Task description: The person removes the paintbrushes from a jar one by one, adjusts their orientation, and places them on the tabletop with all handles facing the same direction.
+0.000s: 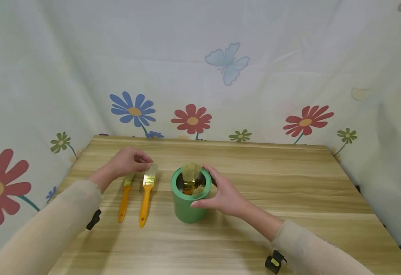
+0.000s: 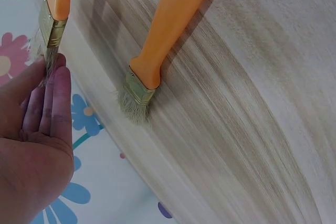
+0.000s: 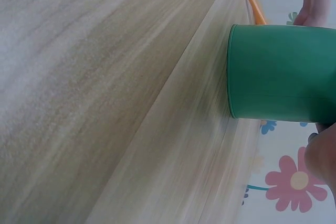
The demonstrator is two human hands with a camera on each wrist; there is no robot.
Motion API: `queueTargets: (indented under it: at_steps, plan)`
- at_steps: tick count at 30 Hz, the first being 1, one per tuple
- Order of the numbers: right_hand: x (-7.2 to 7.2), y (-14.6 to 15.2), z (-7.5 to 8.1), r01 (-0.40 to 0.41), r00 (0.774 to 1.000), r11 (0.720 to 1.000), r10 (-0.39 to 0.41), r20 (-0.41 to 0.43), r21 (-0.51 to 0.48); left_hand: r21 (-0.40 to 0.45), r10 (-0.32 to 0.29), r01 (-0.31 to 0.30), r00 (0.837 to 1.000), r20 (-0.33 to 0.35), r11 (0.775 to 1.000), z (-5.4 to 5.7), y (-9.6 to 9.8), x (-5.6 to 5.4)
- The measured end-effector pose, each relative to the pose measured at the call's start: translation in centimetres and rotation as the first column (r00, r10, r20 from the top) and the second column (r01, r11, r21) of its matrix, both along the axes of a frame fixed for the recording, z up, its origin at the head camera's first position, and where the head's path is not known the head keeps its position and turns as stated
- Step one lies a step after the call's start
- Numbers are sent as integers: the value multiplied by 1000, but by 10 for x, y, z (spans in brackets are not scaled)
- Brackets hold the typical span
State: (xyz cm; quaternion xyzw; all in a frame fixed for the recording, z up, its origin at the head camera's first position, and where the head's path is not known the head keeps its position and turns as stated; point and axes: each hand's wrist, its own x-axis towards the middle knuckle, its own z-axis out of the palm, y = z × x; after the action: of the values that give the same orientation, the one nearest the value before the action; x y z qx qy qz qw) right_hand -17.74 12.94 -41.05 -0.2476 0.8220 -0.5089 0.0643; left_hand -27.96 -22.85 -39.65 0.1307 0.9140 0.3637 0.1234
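Observation:
My left hand (image 1: 129, 162) pinches the bristle tips of a paintbrush (image 1: 146, 200) with an orange handle and a brass-coloured ferrule. In the left wrist view, thumb and fingertips close on those bristles (image 2: 50, 66). A second paintbrush (image 1: 124, 202), also orange-handled, lies on the table just left of it. My right hand (image 1: 226, 193) grips a round green pot (image 1: 189, 212) near its rim, thumb in front and fingers at the far side. Brushes with tan bristles (image 1: 191, 172) stand bristles-up in the pot. Their handles are mostly hidden inside.
The wood-grain table (image 1: 290, 183) runs back to a white flower-print cloth (image 1: 173, 68), which also hangs at both sides. A small black device (image 1: 274, 262) shows beside the right sleeve, and another black piece (image 1: 94, 219) by the left sleeve.

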Motion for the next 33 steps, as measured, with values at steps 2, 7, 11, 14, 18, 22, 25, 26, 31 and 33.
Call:
queueTargets:
  at_steps: [2, 7, 11, 14, 18, 22, 25, 26, 31, 33]
  plan:
    - [0, 1, 0, 2, 1000, 1000, -2, 5, 5, -4, -8, 8, 1000, -3, 1000, -1, 1, -2]
    - [0, 1, 1, 3, 1000, 1000, -3, 7, 15, 12, -14, 14, 1000, 4, 1000, -3, 3, -2]
    - [0, 1, 1, -2, 1000, 1000, 2, 8, 5, 14, -12, 12, 1000, 3, 1000, -6, 3, -3]
    - [0, 1, 1, -6, 1000, 1000, 6, 13, 1, 19, -10, 10, 1000, 4, 1000, -10, 3, -5]
    - [1, 2, 2, 2, 1000, 1000, -2, 23, 8, 33, -10, 10, 1000, 4, 999, -13, 4, -6]
    - [2, 2, 2, 7, 1000, 1000, -8, 26, 14, 20, 4, -4, 1000, -11, 1000, -17, 4, -7]
    - [2, 1, 3, 8, 1000, 1000, -9, 26, 18, 6, 13, -13, 1000, -28, 1000, -20, 4, -7]
    - [2, 1, 3, 9, 1000, 1000, -9, 26, 18, -1, 17, -17, 999, -34, 1000, -21, 4, -8]
    - [3, 1, 5, 5, 1000, 1000, -5, 14, 9, -34, 24, -26, 997, -67, 999, -25, 6, -8]
    - [3, 1, 5, 2, 1000, 1000, -2, 10, 4, -42, 20, -23, 997, -75, 999, -26, 6, -8]
